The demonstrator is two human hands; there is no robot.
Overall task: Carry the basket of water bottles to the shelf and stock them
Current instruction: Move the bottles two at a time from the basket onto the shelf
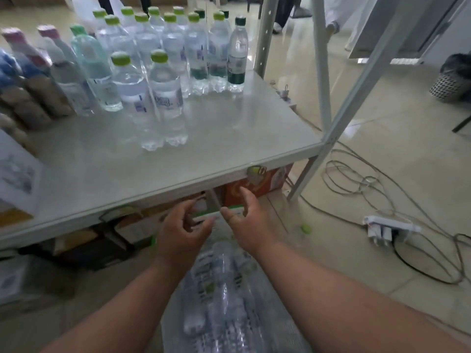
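Clear water bottles [221, 289] lie heaped on their sides in a blurred pile below the forearms, low in front of the shelf [229, 138]; the container under them cannot be made out. More clear bottles with lime-green caps [163, 98] stand upright on the shelf. The left hand [183, 233] and right hand [251, 222] hover near each other above the pile, fingers loosely curled, grasping nothing.

No legible text on the blurred bottle labels [167, 98].

Both hands, the left hand [182, 226] and right hand [248, 217], hover loosely curled and empty just below the shelf [229, 138] edge, above lying bottles [221, 289].
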